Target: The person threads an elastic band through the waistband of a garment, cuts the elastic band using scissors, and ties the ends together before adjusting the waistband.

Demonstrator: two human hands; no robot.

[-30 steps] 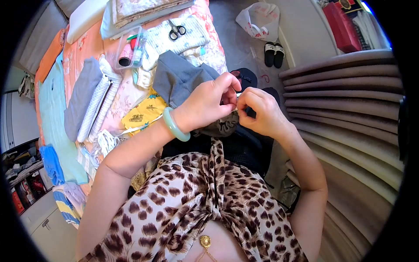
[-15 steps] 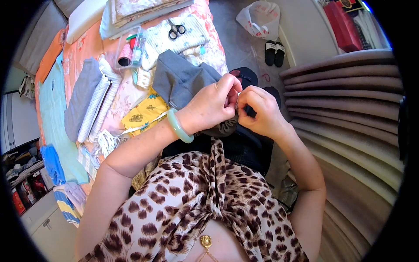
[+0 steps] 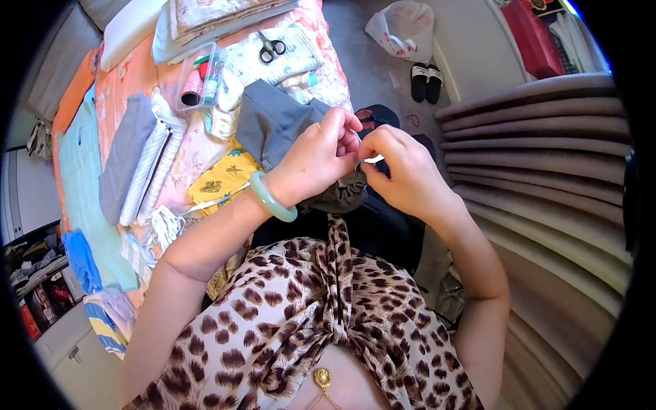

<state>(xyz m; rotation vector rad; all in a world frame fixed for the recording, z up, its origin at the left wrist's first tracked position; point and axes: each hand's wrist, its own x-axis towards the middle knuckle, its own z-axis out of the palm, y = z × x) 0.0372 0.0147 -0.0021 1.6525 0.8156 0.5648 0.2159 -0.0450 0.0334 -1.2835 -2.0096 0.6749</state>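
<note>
My left hand [image 3: 320, 152], with a pale green bangle [image 3: 272, 197] at its wrist, has its fingers curled and pinched. My right hand [image 3: 398, 171] is close beside it, thumb and forefinger bent toward the left fingertips. Whatever lies between the fingertips is too small to make out. Behind and below the left hand is a grey cloth [image 3: 273, 123], and a dark gathered cloth [image 3: 342, 195] lies beneath both hands. A yellow printed cloth [image 3: 222, 176] shows left of the bangle.
On the bed are black scissors [image 3: 271, 48], a clear box [image 3: 199, 76] with thread spools, and folded grey and white cloths [image 3: 140, 160]. Slippers [image 3: 426, 83] and a plastic bag [image 3: 403, 31] are on the floor. A pleated curtain [image 3: 540, 157] hangs at right.
Both hands have shifted slightly left. The right thumb and forefinger look a little farther apart, and the right hand has turned slightly. The view has moved a little.
</note>
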